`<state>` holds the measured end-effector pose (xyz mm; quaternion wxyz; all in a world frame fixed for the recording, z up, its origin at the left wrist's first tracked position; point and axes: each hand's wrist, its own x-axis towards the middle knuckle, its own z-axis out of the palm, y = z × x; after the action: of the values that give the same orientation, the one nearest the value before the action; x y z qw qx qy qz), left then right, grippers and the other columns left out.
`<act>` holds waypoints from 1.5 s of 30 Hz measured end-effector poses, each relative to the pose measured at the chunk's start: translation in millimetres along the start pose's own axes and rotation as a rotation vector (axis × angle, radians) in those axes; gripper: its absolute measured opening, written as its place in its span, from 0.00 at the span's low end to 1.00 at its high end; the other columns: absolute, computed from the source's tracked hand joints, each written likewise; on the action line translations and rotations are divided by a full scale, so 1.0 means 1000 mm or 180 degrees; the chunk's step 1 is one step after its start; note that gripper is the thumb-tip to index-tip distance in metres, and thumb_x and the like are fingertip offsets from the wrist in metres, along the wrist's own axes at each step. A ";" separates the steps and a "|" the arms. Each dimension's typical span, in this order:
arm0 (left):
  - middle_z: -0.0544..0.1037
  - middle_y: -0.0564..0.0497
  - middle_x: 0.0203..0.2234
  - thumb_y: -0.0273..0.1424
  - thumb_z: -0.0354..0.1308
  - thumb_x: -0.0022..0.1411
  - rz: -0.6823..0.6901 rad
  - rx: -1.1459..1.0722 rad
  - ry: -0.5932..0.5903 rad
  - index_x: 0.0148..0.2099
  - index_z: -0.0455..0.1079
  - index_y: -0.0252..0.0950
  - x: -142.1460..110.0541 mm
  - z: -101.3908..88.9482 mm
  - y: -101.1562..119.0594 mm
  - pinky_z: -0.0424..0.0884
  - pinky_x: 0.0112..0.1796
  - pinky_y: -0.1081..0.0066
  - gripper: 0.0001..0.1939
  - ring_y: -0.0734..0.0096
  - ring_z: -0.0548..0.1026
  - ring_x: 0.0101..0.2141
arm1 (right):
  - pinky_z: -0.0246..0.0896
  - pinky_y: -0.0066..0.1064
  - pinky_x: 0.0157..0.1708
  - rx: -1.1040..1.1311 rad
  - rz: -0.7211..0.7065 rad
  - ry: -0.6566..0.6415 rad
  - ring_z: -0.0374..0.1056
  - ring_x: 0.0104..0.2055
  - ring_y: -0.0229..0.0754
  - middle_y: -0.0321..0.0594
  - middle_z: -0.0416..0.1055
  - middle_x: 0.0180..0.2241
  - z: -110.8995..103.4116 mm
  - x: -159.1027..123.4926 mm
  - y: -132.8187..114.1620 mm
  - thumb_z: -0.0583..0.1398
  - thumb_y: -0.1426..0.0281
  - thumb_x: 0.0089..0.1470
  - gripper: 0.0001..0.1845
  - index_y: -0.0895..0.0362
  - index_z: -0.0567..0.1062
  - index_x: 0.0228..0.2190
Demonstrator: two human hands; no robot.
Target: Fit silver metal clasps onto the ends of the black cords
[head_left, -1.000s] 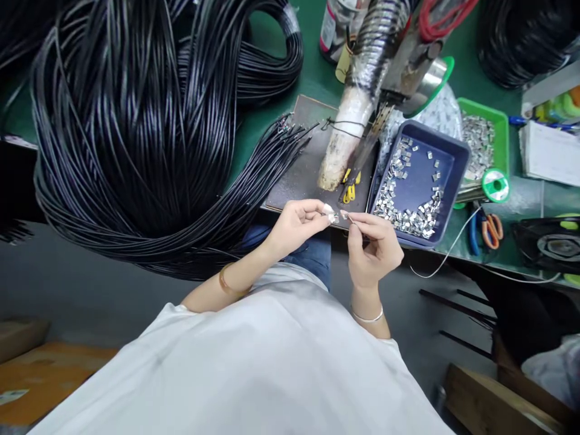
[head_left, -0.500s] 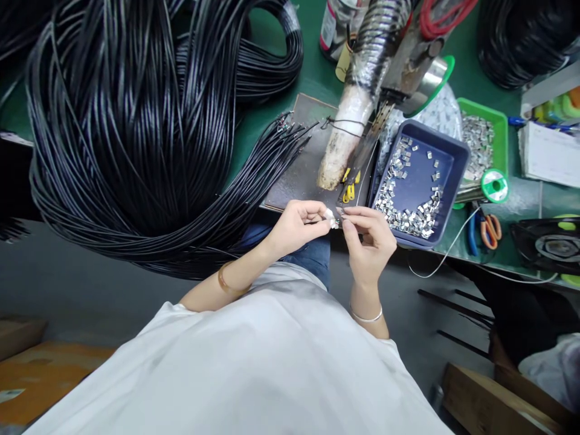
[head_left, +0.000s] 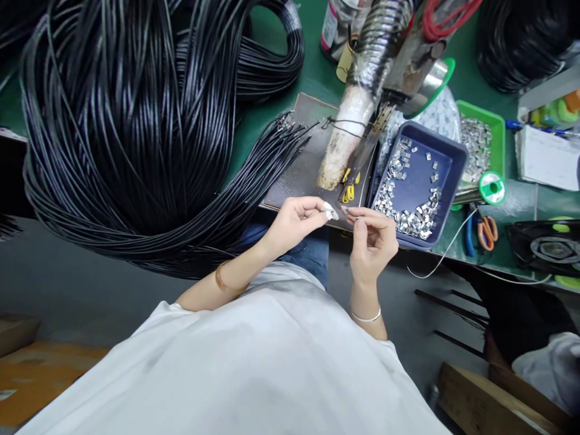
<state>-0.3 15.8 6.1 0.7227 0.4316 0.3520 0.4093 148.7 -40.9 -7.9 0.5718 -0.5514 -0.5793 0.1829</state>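
pinching small bright parts at mid-frame

nearest, bottom of frame: white shirt [head_left: 240, 356], both forearms angling up to the centre.

left hand [head_left: 294, 225], centre: thumb and forefinger pressed together on a silvery part [head_left: 334, 214]; white wrap [head_left: 327, 206] at a fingertip.

right hand [head_left: 374, 241], just right of centre: fingertips pinching a tiny piece [head_left: 345, 210], half covered by the fingers, its kind too small to tell.

the two held things sit near each other, narrow gap between. tip-only grip, i judge, because they are so small, and it leaves the facing ends uncovered.

pointing: silvery part juts toward the right of the frame, long axis seemingly near level, though too small to be sure. tiny piece faces left, its axis apparently sloping from upper left to lower right.

just beyond: dark mat [head_left: 303, 175], with a yellow tool [head_left: 348, 190] lying below the hose [head_left: 356, 107].

right of centre: blue tray [head_left: 417, 181] just beside the right hand, metal bits [head_left: 421, 225] scattered inside; placed there for short reach, probably.

left half: black cables [head_left: 131, 139] heaped, their ends [head_left: 296, 138] fanned over the mat toward upper right, likely to keep the tips handy.

farther, upper right: green tray [head_left: 501, 136], more metal bits.
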 end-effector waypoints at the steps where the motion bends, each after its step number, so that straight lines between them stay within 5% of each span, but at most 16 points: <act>1: 0.69 0.56 0.18 0.31 0.66 0.51 0.0003 -0.0055 0.0031 0.29 0.74 0.31 0.001 -0.001 -0.001 0.57 0.24 0.77 0.07 0.83 0.61 0.21 | 0.76 0.34 0.40 -0.0050 -0.0070 0.0050 0.76 0.44 0.39 0.40 0.77 0.40 0.001 -0.001 0.001 0.57 0.74 0.60 0.03 0.55 0.72 0.36; 15: 0.73 0.54 0.20 0.32 0.69 0.47 0.0020 -0.0120 0.0293 0.27 0.75 0.31 0.008 0.001 -0.006 0.63 0.28 0.77 0.09 0.80 0.67 0.23 | 0.76 0.34 0.41 -0.0949 -0.1162 -0.0102 0.77 0.41 0.39 0.38 0.79 0.41 0.003 0.003 0.011 0.62 0.78 0.53 0.09 0.53 0.72 0.35; 25: 0.73 0.56 0.19 0.27 0.65 0.48 0.0339 0.0001 0.0362 0.27 0.76 0.31 0.014 0.002 -0.007 0.66 0.29 0.78 0.04 0.82 0.67 0.22 | 0.74 0.25 0.28 -0.0808 -0.0799 -0.0004 0.76 0.42 0.38 0.42 0.77 0.43 0.008 0.006 0.010 0.62 0.79 0.52 0.08 0.55 0.72 0.33; 36: 0.76 0.54 0.22 0.28 0.66 0.47 0.0334 0.0176 0.0564 0.28 0.76 0.31 0.012 0.006 -0.002 0.68 0.29 0.78 0.04 0.79 0.71 0.24 | 0.77 0.32 0.36 -0.0834 -0.0763 -0.0092 0.76 0.43 0.40 0.41 0.76 0.44 0.007 0.009 0.003 0.62 0.77 0.53 0.07 0.54 0.73 0.34; 45: 0.71 0.57 0.17 0.28 0.67 0.47 0.0222 0.0014 0.0516 0.27 0.74 0.31 0.014 0.006 -0.003 0.66 0.27 0.78 0.05 0.82 0.66 0.21 | 0.72 0.28 0.31 -0.0957 -0.0735 -0.0101 0.75 0.43 0.38 0.40 0.78 0.41 0.007 0.009 0.003 0.62 0.77 0.53 0.06 0.54 0.72 0.32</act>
<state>11.4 25.0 3.3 0.6762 0.4107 0.3950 0.4670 146.3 -28.9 -8.1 0.4909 -0.5575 -0.6686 0.0361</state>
